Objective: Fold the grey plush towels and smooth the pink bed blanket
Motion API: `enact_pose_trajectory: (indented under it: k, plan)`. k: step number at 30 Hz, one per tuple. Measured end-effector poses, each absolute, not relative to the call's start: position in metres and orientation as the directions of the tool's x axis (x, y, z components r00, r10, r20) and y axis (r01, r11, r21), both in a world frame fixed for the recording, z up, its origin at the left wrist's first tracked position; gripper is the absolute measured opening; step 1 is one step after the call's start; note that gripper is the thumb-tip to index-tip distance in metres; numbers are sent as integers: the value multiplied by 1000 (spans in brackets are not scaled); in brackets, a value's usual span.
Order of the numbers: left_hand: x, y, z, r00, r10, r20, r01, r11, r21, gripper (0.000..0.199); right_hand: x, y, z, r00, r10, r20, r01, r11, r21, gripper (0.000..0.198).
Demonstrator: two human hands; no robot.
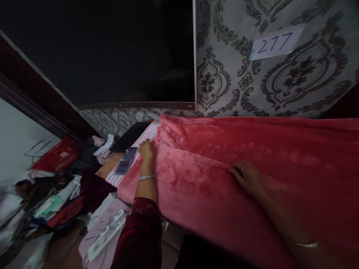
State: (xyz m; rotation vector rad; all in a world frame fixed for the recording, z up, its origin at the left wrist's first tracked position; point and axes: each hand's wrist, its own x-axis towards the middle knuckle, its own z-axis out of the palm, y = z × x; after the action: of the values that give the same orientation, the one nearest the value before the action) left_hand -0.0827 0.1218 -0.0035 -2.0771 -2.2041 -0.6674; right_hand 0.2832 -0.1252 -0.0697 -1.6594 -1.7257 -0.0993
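Observation:
A red plush blanket (202,183) lies spread out before me, with a paler pink layer folded over along a line across its middle. My left hand (146,151) rests on the blanket's left part, fingers lying over it beside a striped cloth (150,130) that shows from beneath. At the end of the fold, my right hand (248,177) is closed, thumb and fingers pinching the blanket. Just left of my left hand is a dark blue item (130,155), partly blurred out.
A large dark television (126,52) stands behind the blanket. Paper marked 277 (276,43) is on the patterned wall. To the left are a red basket (58,155) and heaped clothes (56,201). A white power strip (106,235) lies at lower left.

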Motion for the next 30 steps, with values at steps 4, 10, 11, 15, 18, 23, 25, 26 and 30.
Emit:
enact_pose_trajectory:
  k: [4, 10, 11, 15, 18, 23, 25, 26, 30]
  plan:
    - [-86, 131, -5, -116, 958, 263, 949, 28, 314, 36, 281, -126, -69, 114, 826, 553, 891, 161, -424, 37]
    - [-98, 142, -11, -126, 971, 205, 918, 36, 396, 25, 281, -127, -67, 122, 835, 536, 888, 149, -435, 39]
    - [-100, 143, -12, -122, 969, 217, 896, 14, 444, 26, 281, -127, -66, 125, 839, 530, 887, 145, -438, 39]
    - [-108, 147, -14, -137, 914, 381, 731, -165, 662, 18, 282, -128, -64, 137, 855, 501, 883, 123, -452, 37]
    - [-112, 152, -14, -231, 816, 529, 613, -301, 731, 17, 282, -128, -64, 140, 859, 492, 880, 120, -460, 36]
    - [-113, 155, -13, -180, 827, 533, 601, -336, 725, 16, 283, -128, -63, 138, 867, 479, 876, 118, -467, 36]
    - [-112, 154, -12, -168, 837, 521, 635, -312, 707, 16, 282, -128, -62, 132, 867, 481, 871, 131, -473, 36]
    - [-112, 153, -11, -171, 841, 513, 658, -290, 695, 17, 282, -128, -62, 132, 864, 485, 869, 135, -476, 36]
    - [-109, 149, -5, -184, 868, 461, 740, -186, 647, 18, 280, -128, -62, 134, 855, 500, 871, 140, -471, 34]
